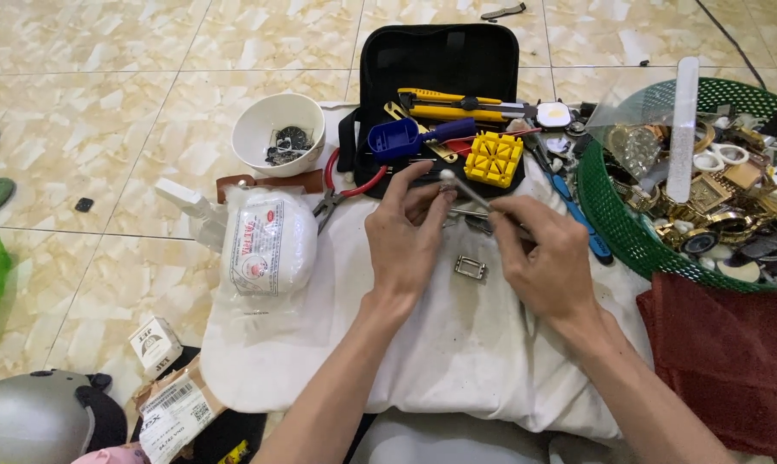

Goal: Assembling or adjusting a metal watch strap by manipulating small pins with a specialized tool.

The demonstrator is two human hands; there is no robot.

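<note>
While your left hand (405, 236) pinches a small part at its fingertips, too small and too hidden to make out, your right hand (543, 258) is closed around a thin silver metal rod tool (461, 187) whose rounded end pokes up past your left thumb. Both hands meet over the rumpled white cloth (457, 352) spread in front of you. Just below and between them, a small rectangular silver metal frame (471, 268) lies loose on that cloth, touched by neither hand.

Beyond your fingers sits an open black zip tool case (440, 51) holding a yellow-handled utility knife (457, 103), a blue plastic holder with a handle (405, 137) and a yellow ribbed plastic block (494, 159). Red-handled pliers (345, 185) lie at its left edge. Farther left you have a white ceramic bowl (259, 129) with dark bits inside, and a white wrapped bundle in clear plastic (268, 245) resting on the cloth. On your right, a green plastic mesh basket (607, 206) is heaped with watch cases and straps, beside a dark red cloth (732, 361).
</note>
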